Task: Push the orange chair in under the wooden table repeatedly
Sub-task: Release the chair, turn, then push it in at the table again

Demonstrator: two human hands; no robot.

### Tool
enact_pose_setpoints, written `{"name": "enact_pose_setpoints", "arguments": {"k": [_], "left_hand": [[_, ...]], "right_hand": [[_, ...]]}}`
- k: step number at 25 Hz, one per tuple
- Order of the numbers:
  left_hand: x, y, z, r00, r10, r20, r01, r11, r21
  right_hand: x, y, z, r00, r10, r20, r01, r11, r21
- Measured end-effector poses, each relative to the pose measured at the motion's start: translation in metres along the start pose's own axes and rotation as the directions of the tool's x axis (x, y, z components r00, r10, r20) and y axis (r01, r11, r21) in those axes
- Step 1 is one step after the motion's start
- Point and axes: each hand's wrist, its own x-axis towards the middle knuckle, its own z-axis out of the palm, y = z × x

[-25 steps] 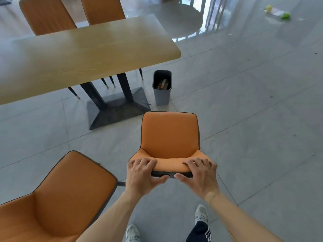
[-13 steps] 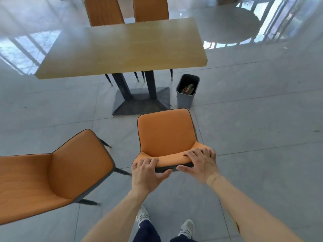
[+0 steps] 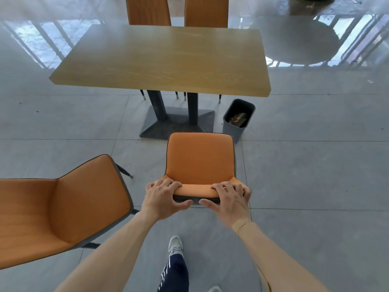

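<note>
Over the preceding second the orange chair (image 3: 200,159) was brought round from an oblique line to face the wooden desk (image 3: 162,60) squarely. Both hands remained on the top of its backrest: left hand (image 3: 162,199) and right hand (image 3: 228,200), fingers (image 3: 221,187) curled over the edge, thumbs behind. The seat stood short of the desk's base (image 3: 179,123), beside the bin (image 3: 239,119). Judged aligned; the push itself was yet to come.

A second orange chair (image 3: 63,209) stands at the left, and two more chairs (image 3: 176,11) sit at the far side. A grey waste bin (image 3: 236,127) holding some rubbish stands on the grey tiled floor (image 3: 315,175).
</note>
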Motion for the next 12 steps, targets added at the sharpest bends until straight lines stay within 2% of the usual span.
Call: {"name": "enact_pose_setpoints", "arguments": {"k": [4,12], "left_hand": [[0.045,-0.023,-0.012,0.999,0.043,0.016,-0.042,0.999,-0.003],[0.109,-0.042,-0.022,0.998,0.055,-0.043,-0.056,0.998,-0.013]], "right_hand": [[0.044,-0.012,-0.003,1.000,0.027,-0.015,-0.027,1.000,0.002],[0.113,-0.013,-0.012,0.999,0.042,-0.029,-0.043,0.999,-0.016]]}}
